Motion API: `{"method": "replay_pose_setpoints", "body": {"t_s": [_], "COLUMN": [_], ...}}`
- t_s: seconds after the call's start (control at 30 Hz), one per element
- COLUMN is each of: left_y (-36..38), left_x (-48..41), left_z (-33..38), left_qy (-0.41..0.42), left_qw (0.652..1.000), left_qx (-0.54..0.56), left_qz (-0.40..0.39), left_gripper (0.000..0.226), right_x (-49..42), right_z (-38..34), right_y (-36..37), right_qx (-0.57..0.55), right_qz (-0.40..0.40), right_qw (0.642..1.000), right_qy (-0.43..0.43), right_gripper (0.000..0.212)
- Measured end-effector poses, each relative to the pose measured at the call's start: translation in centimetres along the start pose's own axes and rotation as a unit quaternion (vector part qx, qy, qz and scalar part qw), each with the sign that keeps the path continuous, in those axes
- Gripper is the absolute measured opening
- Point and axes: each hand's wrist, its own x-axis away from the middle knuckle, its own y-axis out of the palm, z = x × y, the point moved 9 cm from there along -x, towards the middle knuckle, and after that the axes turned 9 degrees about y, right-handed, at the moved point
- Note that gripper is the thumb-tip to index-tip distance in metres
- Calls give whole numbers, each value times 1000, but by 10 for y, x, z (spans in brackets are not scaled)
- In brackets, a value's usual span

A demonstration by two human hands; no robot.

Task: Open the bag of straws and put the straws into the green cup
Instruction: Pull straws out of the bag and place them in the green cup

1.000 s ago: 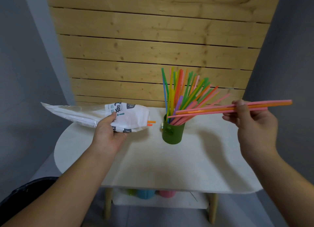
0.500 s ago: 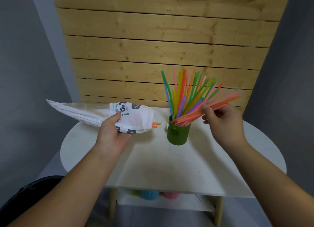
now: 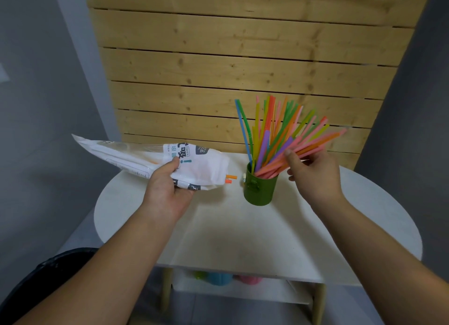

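Two straws (image 3: pixel 230 178) poking from the bag (image 3: pixel 194 164) left of the cup (image 3: pixel 260 191) may slip out; left hand (image 3: pixel 170 191) grips the bag, right hand (image 3: pixel 313 174) pinches leaning straws (image 3: pixel 315 144), which could tip the cup.

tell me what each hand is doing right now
left hand: grips the straw bag.
right hand: thumb on straws in the green cup; gripping or letting go cannot be told.
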Motion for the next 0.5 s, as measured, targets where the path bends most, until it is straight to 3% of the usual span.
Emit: {"method": "replay_pose_setpoints", "body": {"t_s": [0.17, 0.33, 0.5], "left_y": [0, -1, 0], "left_x": [1, 2, 3], "left_z": [0, 2, 3], "left_qy": [-3, 1, 2], "left_qw": [1000, 1000, 1000], "left_qx": [-6, -9, -9], "left_qz": [2, 1, -1], "left_gripper": [14, 14, 14], "right_x": [-8, -7, -4], "right_z": [-5, -1, 9], "right_y": [-1, 10, 21], "right_qx": [7, -15, -1], "right_qz": [-19, -51, -50], "right_qw": [1000, 998, 998], "right_qy": [12, 43, 35], "right_gripper": [24, 10, 13]}}
